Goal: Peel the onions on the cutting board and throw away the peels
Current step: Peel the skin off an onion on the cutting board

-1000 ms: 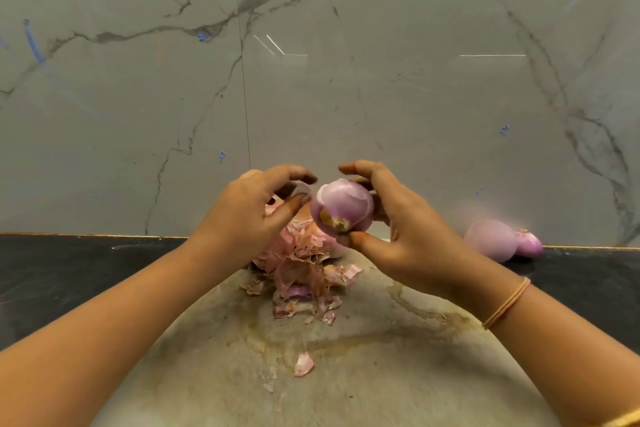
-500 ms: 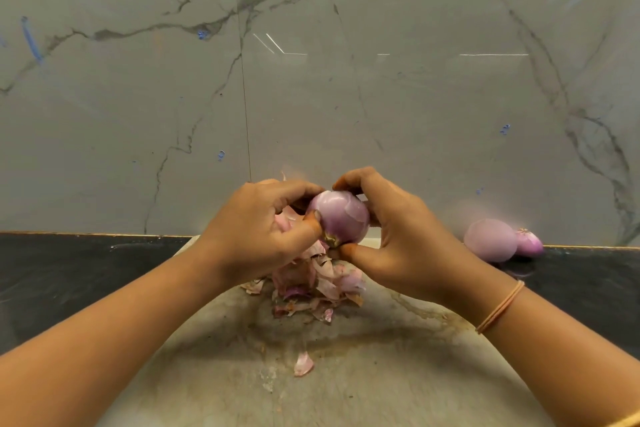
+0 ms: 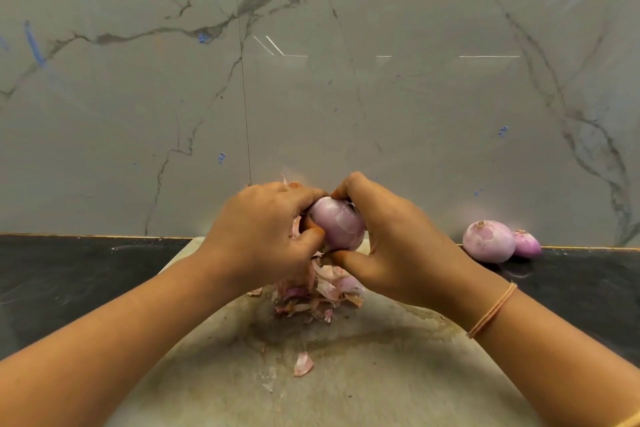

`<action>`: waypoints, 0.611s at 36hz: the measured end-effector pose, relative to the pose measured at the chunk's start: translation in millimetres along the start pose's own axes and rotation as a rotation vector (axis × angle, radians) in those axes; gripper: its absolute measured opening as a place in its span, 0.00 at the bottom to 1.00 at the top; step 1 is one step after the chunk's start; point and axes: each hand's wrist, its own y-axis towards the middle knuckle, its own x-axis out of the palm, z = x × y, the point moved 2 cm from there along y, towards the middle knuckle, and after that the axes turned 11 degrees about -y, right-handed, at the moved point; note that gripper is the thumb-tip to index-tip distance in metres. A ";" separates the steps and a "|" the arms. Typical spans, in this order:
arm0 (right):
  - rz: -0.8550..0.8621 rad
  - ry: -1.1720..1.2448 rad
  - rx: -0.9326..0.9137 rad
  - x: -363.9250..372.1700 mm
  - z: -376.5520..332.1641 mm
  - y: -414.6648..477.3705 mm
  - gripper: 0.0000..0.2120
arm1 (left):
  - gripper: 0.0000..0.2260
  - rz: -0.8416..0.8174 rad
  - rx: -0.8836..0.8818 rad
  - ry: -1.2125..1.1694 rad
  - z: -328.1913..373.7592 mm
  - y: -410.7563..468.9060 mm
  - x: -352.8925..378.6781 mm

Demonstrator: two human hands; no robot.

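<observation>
The dark bench runs along a marbled wall. A pale, stained board lies across its middle and reaches the back edge. Over the far part of the board the left hand is curled onto the left side of an onion, thumb pressed at its lower end and fingers hooked over the top. The onion is held clear of the board, smooth and purple on the side I can see. Just beneath it a heap of peels sits on the board, and one loose peel lies apart, nearer the front edge. The right hand grasps the onion from the other side, thumb under, fingers over. A thin band circles that wrist. Further right, at the bench's back edge by the wall, two more onions lie touching.
</observation>
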 end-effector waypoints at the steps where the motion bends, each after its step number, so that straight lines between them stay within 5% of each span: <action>1: 0.000 0.001 0.001 0.2 0.2 0.2 0.19 | 0.19 0.000 0.008 0.002 -0.1 0.0 0.3; 11: -0.005 0.157 0.078 0.3 5.1 -0.3 0.20 | 0.22 -0.004 -0.030 -0.106 -9.8 0.1 5.2; 16: 0.024 0.378 0.176 -2.5 7.8 0.7 0.24 | 0.17 0.125 -0.273 -0.447 -21.5 0.8 3.4; 22: 0.033 0.411 0.228 -7.3 11.2 0.1 0.26 | 0.10 0.132 -0.266 -0.441 -21.2 0.3 -1.8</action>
